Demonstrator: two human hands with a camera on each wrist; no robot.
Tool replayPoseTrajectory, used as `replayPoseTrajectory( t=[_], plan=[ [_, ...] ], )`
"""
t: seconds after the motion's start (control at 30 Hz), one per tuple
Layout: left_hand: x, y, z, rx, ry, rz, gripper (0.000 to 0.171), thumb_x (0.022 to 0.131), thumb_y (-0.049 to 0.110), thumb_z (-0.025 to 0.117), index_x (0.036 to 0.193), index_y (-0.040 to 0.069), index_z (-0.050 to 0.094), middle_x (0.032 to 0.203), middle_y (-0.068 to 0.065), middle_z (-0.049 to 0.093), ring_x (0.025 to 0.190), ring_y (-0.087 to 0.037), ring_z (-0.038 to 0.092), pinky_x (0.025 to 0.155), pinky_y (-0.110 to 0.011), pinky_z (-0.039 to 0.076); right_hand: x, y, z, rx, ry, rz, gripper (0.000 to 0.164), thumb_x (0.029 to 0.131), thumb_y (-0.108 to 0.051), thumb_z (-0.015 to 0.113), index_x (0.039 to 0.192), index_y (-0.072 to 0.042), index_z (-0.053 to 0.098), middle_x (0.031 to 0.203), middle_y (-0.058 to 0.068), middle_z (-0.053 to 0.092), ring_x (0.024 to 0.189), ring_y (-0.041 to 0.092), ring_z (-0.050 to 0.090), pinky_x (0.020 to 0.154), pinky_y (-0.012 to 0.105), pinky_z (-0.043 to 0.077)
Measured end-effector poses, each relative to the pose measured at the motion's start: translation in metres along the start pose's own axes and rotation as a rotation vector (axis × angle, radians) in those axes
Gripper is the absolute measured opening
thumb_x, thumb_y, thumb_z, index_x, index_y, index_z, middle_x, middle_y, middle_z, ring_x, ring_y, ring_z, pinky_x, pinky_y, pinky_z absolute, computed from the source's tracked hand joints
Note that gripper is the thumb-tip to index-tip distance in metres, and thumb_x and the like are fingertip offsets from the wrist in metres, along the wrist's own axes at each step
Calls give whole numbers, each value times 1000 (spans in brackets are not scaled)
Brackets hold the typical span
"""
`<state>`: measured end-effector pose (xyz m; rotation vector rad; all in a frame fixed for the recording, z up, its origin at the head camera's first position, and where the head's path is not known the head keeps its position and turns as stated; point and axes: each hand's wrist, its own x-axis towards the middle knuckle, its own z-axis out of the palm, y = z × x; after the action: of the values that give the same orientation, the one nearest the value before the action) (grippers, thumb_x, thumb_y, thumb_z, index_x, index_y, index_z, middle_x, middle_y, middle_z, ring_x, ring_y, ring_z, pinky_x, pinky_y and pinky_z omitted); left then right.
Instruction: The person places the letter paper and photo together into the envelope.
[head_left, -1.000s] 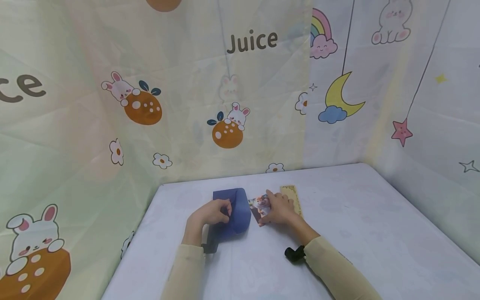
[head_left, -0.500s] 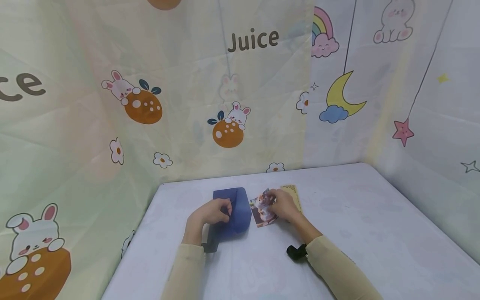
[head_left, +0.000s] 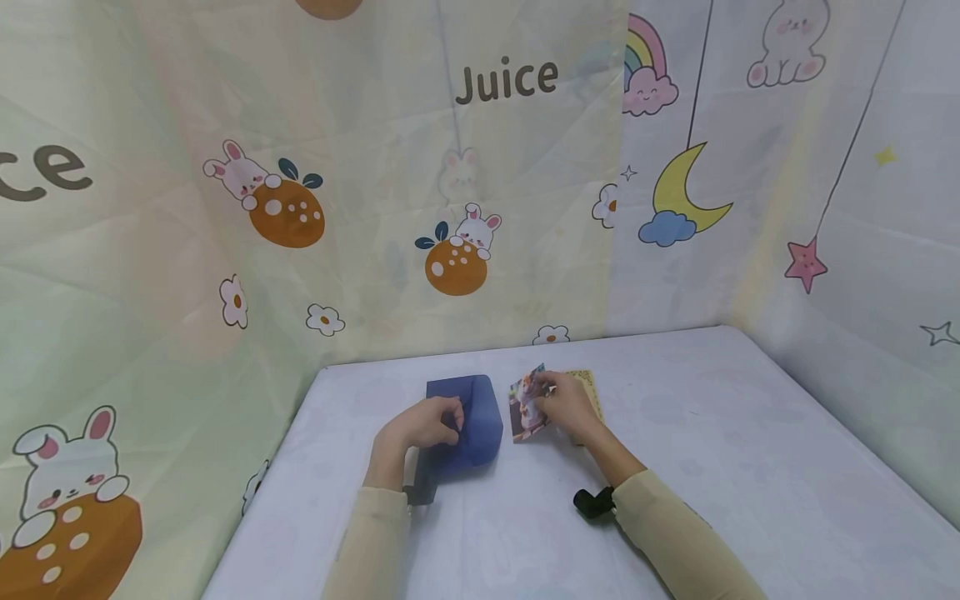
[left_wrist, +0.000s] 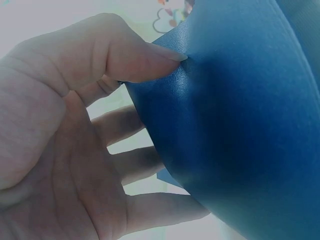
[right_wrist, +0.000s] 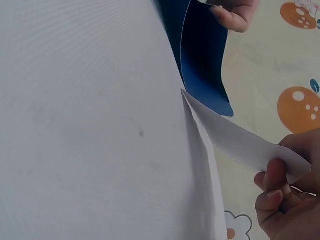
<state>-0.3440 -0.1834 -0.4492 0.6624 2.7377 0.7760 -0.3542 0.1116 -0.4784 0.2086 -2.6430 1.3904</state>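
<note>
My left hand [head_left: 420, 425] pinches the near-left side of a blue envelope [head_left: 483, 433], thumb in front and the other fingers behind its edge in the left wrist view. The envelope bulges, with a flap-like panel toward the right. To its right, my right hand [head_left: 567, 404] pinches a picture card [head_left: 522, 417] by its right side. The card's printed face shows a cartoon-like animal; its plain pale back [right_wrist: 235, 132] shows in the right wrist view. It stands tilted up, a small gap from the envelope in the head view.
Behind the right hand lies a yellow card [head_left: 585, 382] with a patterned border, partly hidden. Both things are on a white-covered table [head_left: 675, 467]. Printed fabric walls [head_left: 375, 250] rise along its back and sides. Dark wrist-camera mounts, such as the right mount [head_left: 592, 503], jut out near the sleeves.
The right hand has gone from fingers spread over the flat picture card to pinching it and tilting it up off the table. The left hand and envelope have stayed put.
</note>
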Motion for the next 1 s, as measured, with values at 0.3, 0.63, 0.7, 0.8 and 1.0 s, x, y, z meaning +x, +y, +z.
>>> replayPoseTrajectory(
  t=[0.3,0.63,0.7,0.8,1.0],
  plan=[
    [0,0,0,-9,0,5,22,78,4,74,90,19,64,121,-10,68,80,-19,56,64,-34,44,1,-2,1,48,40,0,51,86,0,70,137,-2,64,132,19,66,67,16,55,56,27,45],
    [0,1,0,-17,4,-15,22,78,3,74,90,18,64,139,-18,63,78,-20,56,62,-34,43,3,-4,0,54,97,-51,60,88,-5,76,144,-3,56,136,19,60,82,19,55,64,24,47],
    [0,1,0,-15,8,-14,21,78,4,74,89,18,64,147,-19,58,82,-20,57,63,-34,44,3,-5,1,65,99,-54,62,88,-6,77,146,-3,55,135,19,59,82,19,55,62,24,47],
    [0,1,0,-8,9,-13,20,78,4,74,90,18,64,136,-14,64,84,-21,57,65,-34,44,2,-7,1,60,107,-61,63,89,-6,76,147,-3,54,134,18,60,83,19,56,62,23,47],
    [0,0,0,2,6,5,22,78,5,74,91,19,64,91,-2,61,78,-18,56,64,-34,43,0,-13,1,93,111,-73,63,91,-1,67,151,-4,50,134,18,58,85,20,59,62,23,49]
  ],
)
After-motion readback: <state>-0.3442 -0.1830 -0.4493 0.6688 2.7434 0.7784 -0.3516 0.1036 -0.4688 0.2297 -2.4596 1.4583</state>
